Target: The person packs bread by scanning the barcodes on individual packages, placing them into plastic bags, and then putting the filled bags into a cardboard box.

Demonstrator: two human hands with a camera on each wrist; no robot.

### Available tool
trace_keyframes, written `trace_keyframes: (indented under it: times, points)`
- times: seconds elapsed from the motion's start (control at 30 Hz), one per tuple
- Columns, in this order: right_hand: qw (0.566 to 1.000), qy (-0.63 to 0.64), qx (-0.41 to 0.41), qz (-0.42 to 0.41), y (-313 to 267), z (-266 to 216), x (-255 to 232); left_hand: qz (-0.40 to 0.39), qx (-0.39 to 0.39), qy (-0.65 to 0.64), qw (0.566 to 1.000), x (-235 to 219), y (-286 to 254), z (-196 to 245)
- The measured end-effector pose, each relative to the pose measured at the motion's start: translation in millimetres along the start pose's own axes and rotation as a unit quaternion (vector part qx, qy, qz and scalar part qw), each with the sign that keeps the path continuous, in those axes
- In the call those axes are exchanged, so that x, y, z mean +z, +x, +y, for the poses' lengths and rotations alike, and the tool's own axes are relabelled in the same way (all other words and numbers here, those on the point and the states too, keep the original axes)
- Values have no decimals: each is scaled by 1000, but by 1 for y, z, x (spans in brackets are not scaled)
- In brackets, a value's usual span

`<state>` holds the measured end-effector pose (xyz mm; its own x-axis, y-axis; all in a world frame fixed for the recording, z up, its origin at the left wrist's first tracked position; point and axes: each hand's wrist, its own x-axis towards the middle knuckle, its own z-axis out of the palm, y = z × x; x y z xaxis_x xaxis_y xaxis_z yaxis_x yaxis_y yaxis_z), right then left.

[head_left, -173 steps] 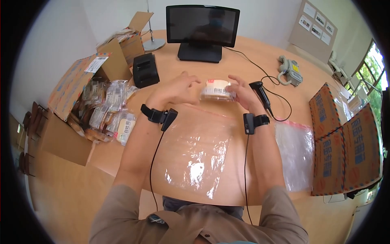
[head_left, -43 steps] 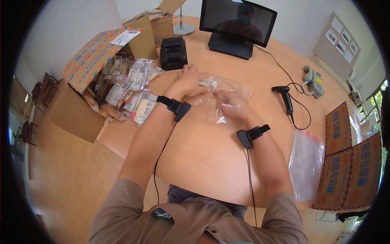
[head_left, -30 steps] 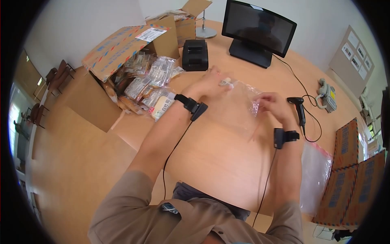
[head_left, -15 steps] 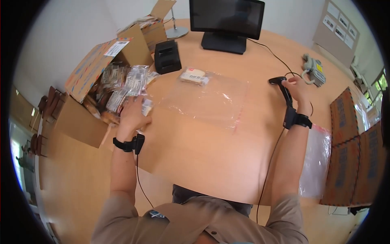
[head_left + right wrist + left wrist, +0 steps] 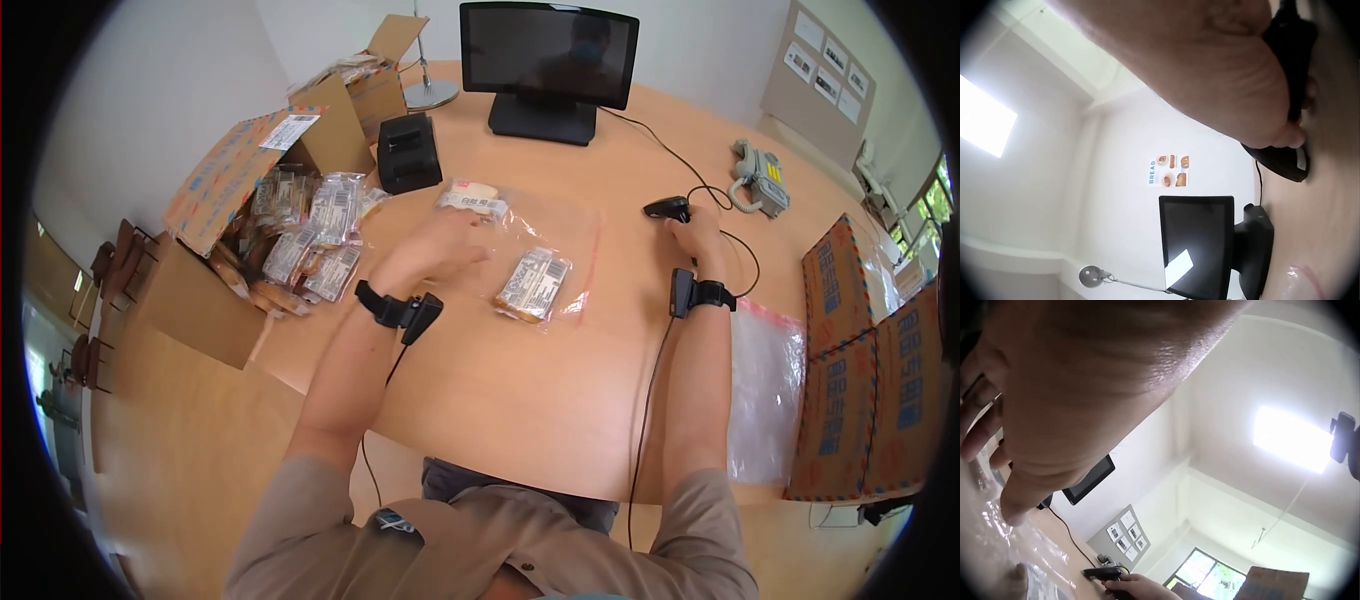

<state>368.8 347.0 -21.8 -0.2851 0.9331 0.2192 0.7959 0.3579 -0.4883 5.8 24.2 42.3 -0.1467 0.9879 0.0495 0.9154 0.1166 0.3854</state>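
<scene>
My left hand hovers palm down over a clear plastic bag laid flat on the table, its fingers loosely extended by a packet of white sliced bread. The bread packet sits at the bag's far left corner, printed side up. Nearer to me, a second wrapped packet lies over the bag with its barcode label upward. At the right, my right hand grips the handle of a black barcode scanner; in the right wrist view the scanner's head shows past the thumb.
An open carton at the left spills several wrapped bread packets. Behind stand a black printer-like device and a monitor. A telephone, more clear bags and cartons are at the right. The scanner's cable loops nearby.
Both hands have let go of the clear bag, which now lies flat. My right hand has taken the scanner. My left hand went to the packet pile, then back; a barcode-up packet now lies on the bag.
</scene>
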Motion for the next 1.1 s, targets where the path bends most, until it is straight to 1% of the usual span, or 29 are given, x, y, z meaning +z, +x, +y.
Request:
trace_keyframes:
  times: [0.03,0.1,0.13,0.17,0.2,0.23,0.3,0.33,0.4,0.47,0.5,0.53,0.57,0.6,0.63,0.67,0.7,0.73,0.77,0.8,0.83,0.87,0.9,0.93,0.97,1.0,1.07,1.1]
  points:
    - [1000,12,9,-10,-1,-3,-3,-3,2,-2,1000,12,5,9]
    - [999,22,21,-21,-2,-5,-5,20,-39,-23,999,36,6,28]
    - [998,23,32,-40,-1,-5,-6,18,-37,-24,999,44,6,40]
    - [997,24,43,-58,-1,-6,-7,10,-10,-50,999,47,4,53]
    - [997,23,44,-57,-2,-7,-7,3,17,-77,997,50,4,64]
    - [997,26,47,-57,-3,-8,-7,4,20,-77,997,51,5,73]
    - [997,28,49,-51,-5,-10,-10,-48,4,-37,998,49,10,86]
    - [998,28,37,-36,-6,-9,-7,-44,8,-36,998,52,17,85]
    - [999,27,22,-17,-4,-6,-3,-108,79,-123,983,63,32,78]
    - [990,117,60,-50,-2,-8,-6,-114,92,-115,983,66,42,82]
    - [990,117,57,-45,-1,-9,-9,-124,103,-105,981,65,48,82]
    - [983,159,67,-62,-3,-15,-15,-119,107,-104,982,62,54,80]
    - [973,201,76,-79,-9,-27,-24,-92,68,-218,969,58,61,74]
    - [974,202,75,-72,-16,-38,-33,-66,29,-328,942,53,70,68]
    - [967,235,61,-73,-28,-58,-46,-33,13,-433,901,65,87,48]
    - [960,267,45,-75,-37,-74,-57,-31,19,-433,901,68,92,39]
    - [957,275,18,-91,-41,-85,-64,3,-17,-510,860,69,95,31]
    - [958,273,15,-88,-45,-97,-71,37,-54,-583,810,72,97,26]
    - [952,283,-12,-116,-50,-108,-77,47,-67,-571,816,77,99,21]
    - [945,291,-36,-147,-54,-116,-77,47,-69,-574,814,85,104,18]
    - [934,306,-41,-178,-54,-121,-74,75,-39,-552,830,97,108,14]
    - [934,303,-36,-185,-57,-128,-72,102,-12,-529,843,106,109,12]
    - [933,287,-45,-213,-61,-136,-70,99,-20,-533,840,114,111,8]
    - [930,272,-55,-240,-63,-142,-66,110,4,-504,856,117,113,4]
    - [934,253,-65,-242,-63,-143,-56,121,28,-475,871,120,115,1]
    - [934,251,-61,-248,-61,-143,-45,119,22,-478,870,122,115,-1]
    - [931,246,-59,-265,-59,-143,-29,112,-22,-433,894,115,112,0]
    - [930,245,-57,-268,-60,-144,-25,97,-17,-427,899,109,110,1]
